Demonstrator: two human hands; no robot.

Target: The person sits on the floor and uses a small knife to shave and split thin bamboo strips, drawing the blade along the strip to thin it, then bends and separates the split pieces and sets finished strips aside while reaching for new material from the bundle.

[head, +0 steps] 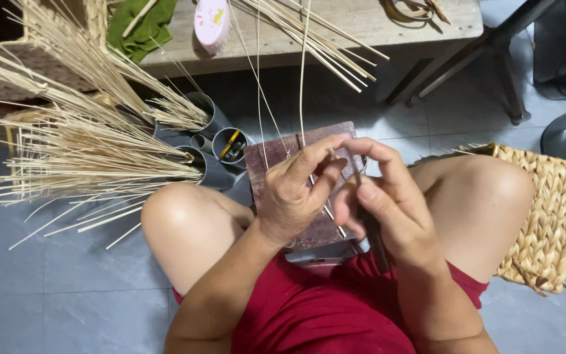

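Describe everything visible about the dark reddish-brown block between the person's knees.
The dark reddish-brown block looks like worn wood, flat and roughly rectangular, its scuffed top face turned up towards the camera. It sits between the bare knees, over the grey tiled floor. Thin pale reed strands cross its top. The left hand and right hand cover its lower right part; its support is hidden.

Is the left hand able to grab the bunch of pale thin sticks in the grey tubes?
Probably yes: the left hand is busy pinching a strip, but the pale sticks lie close beside the left knee, nothing between.
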